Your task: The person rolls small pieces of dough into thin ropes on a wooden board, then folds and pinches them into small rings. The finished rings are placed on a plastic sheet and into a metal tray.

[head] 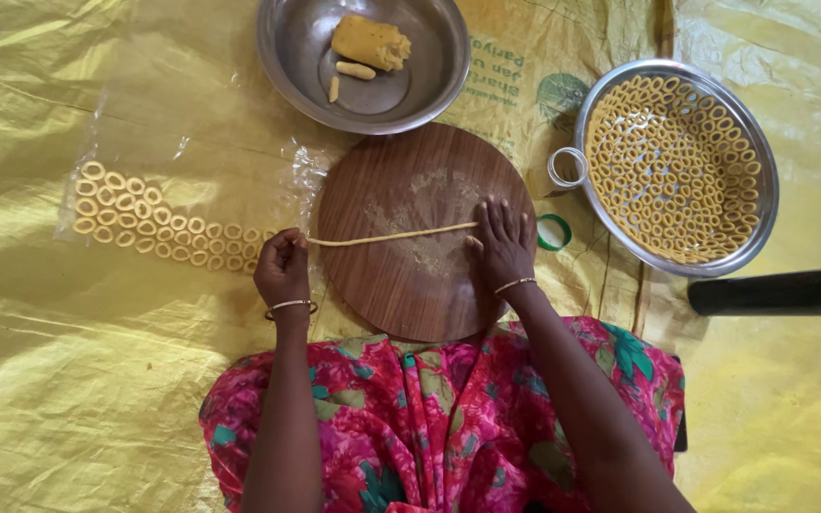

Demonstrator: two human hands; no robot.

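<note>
A thin dough rope point(391, 235) lies left-to-right across the round wooden board point(410, 294). The left hand point(282, 269) pinches its left end past the board's edge; the right hand point(503, 242) presses flat-fingered on its right end.

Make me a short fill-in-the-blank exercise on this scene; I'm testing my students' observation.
1. The dough rope lies across a round ____ board.
2. The left hand pinches the rope's end, while the right hand presses it ____ against the board.
3. The finished rings in the steel colander are ____ in colour.

Missing words: wooden; flat; yellow
</note>
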